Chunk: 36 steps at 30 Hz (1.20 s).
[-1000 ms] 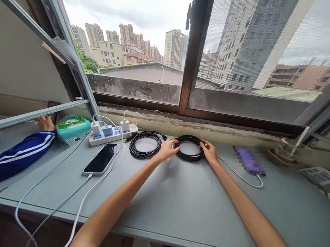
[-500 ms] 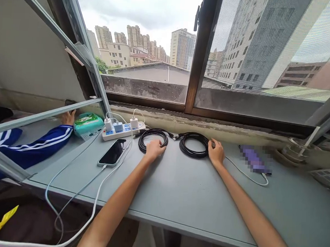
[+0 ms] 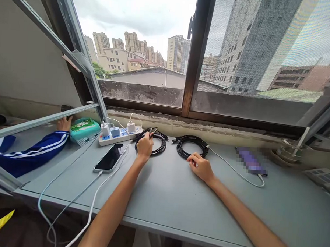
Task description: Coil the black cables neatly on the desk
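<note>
Two coils of black cable lie side by side on the grey table. My left hand (image 3: 145, 147) is closed at the left coil (image 3: 161, 150), its fingers pinching dark strands of the cable that rise a little above the table. Just in front of the right coil (image 3: 182, 151) is my right hand (image 3: 201, 168), its fingers loosely bent and slightly apart, with nothing visible in them. The fingertips come close to the coil's front edge; whether they touch it I cannot tell. A connector end (image 3: 176, 140) points out from that coil's left side.
Left of the coils are a white power strip (image 3: 120, 136) with plugged-in chargers and a phone (image 3: 109, 158) on a cable. A purple phone (image 3: 250, 160) and a glass jar (image 3: 289, 150) stand right. Beyond a metal frame, another person's sleeve (image 3: 30, 153) rests near a green wipes pack (image 3: 85, 129).
My right hand has moved left and nearer, from the right coil's right side to its front. My left hand has shifted left and up along its coil, now pinching raised strands.
</note>
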Each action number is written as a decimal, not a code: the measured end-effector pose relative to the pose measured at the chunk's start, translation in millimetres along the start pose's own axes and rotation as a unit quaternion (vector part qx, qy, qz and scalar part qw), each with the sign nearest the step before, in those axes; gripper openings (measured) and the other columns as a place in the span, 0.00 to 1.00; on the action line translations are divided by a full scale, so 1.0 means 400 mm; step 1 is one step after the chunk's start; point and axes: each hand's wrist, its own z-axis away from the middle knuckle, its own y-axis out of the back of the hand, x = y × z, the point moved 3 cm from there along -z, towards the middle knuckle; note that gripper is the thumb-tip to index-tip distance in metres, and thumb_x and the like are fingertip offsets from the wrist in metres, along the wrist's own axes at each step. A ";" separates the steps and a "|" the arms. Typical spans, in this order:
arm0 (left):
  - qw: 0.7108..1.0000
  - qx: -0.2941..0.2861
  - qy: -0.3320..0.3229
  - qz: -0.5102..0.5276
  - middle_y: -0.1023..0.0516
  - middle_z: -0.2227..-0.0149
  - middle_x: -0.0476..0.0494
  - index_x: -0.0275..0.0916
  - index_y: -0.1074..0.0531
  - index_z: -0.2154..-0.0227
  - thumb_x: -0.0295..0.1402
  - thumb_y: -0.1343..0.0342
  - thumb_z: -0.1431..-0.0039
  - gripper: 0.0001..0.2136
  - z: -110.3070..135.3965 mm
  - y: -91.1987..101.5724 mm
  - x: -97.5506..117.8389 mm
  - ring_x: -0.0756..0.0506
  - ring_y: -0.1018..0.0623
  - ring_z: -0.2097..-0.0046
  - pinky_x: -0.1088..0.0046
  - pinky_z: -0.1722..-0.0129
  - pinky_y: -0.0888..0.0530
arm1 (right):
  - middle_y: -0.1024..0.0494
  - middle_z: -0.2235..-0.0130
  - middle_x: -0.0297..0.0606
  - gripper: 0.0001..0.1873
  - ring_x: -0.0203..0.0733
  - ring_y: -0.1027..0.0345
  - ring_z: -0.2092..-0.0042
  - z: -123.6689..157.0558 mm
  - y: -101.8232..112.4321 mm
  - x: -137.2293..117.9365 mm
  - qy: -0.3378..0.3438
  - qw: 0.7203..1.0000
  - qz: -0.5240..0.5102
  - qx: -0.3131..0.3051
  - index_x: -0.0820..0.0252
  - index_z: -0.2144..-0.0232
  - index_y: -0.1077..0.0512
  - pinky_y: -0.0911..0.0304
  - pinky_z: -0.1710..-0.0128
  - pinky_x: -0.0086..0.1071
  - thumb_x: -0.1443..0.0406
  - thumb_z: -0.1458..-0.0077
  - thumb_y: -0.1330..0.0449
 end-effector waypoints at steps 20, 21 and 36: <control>0.820 0.314 -0.117 0.463 0.46 0.88 0.63 0.40 0.42 0.71 0.42 0.53 0.40 0.11 0.060 0.190 0.075 0.57 0.45 0.89 0.78 0.86 0.44 | 0.25 0.65 0.33 0.10 0.29 0.39 0.77 -0.014 0.000 -0.012 -0.041 0.997 -0.028 -0.060 0.57 0.64 0.26 0.41 0.70 0.27 0.64 0.45 0.46; 0.812 0.314 -0.127 0.474 0.46 0.88 0.63 0.40 0.43 0.71 0.42 0.52 0.40 0.11 0.069 0.194 0.084 0.57 0.45 0.89 0.78 0.86 0.45 | 0.25 0.66 0.33 0.10 0.30 0.39 0.77 -0.015 0.000 -0.013 -0.039 0.996 -0.032 -0.067 0.58 0.64 0.26 0.41 0.70 0.27 0.62 0.45 0.46; 0.869 0.140 -0.241 0.410 0.38 0.85 0.56 0.41 0.39 0.73 0.44 0.54 0.38 0.13 0.160 0.135 0.136 0.54 0.39 0.86 0.78 0.85 0.41 | 0.24 0.62 0.32 0.32 0.28 0.41 0.77 -0.007 -0.008 -0.069 -0.037 0.974 -0.149 -0.164 0.54 0.53 0.28 0.41 0.73 0.26 0.51 0.61 0.31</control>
